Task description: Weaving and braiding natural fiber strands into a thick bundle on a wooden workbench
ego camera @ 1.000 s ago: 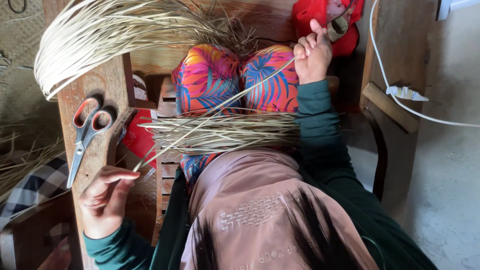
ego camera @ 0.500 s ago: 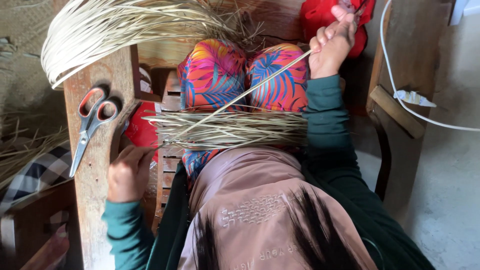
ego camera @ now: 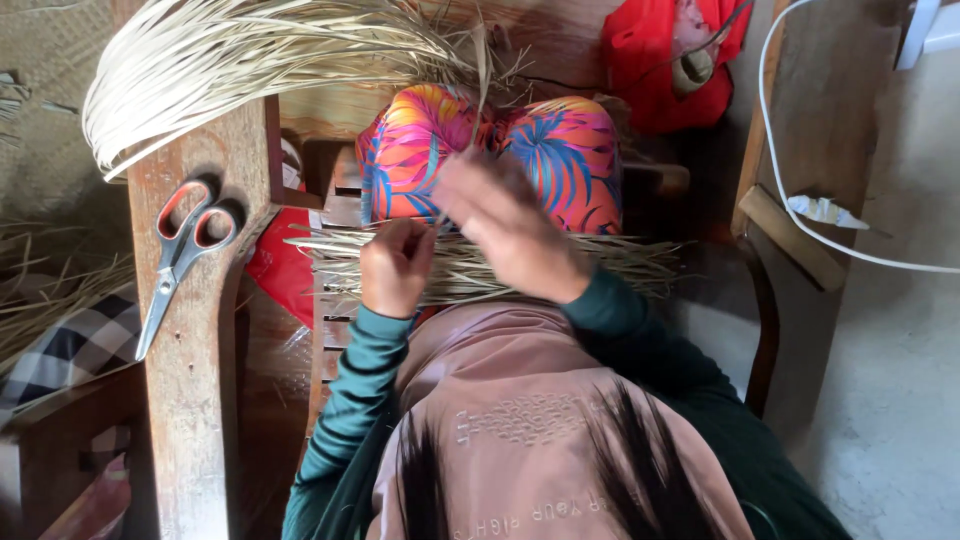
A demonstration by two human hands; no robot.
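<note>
Both hands meet over a flat bundle of pale dry straw strips (ego camera: pixel 620 262) lying across my lap. My left hand (ego camera: pixel 397 266) is closed in a fist, pinching a thin strip just above the bundle. My right hand (ego camera: pixel 505 228) is motion-blurred, right beside the left hand and over the same strip, which rises toward the colourful patterned trousers (ego camera: pixel 560 145) on my knees. Whether the right fingers are closed on the strip is not visible. Dark green sleeves cover both arms.
Orange-handled scissors (ego camera: pixel 178 250) lie on a wooden plank (ego camera: pixel 195 400) at the left. A large curved sheaf of pale strips (ego camera: pixel 230 55) rests above them. Red cloth (ego camera: pixel 655 55) lies at the top, a white cable (ego camera: pixel 850 250) at the right, checked cloth (ego camera: pixel 70 350) at the left edge.
My right hand came down from the upper right to the lap. My left hand moved right from the plank to the bundle, and the long strip is no longer stretched diagonally.
</note>
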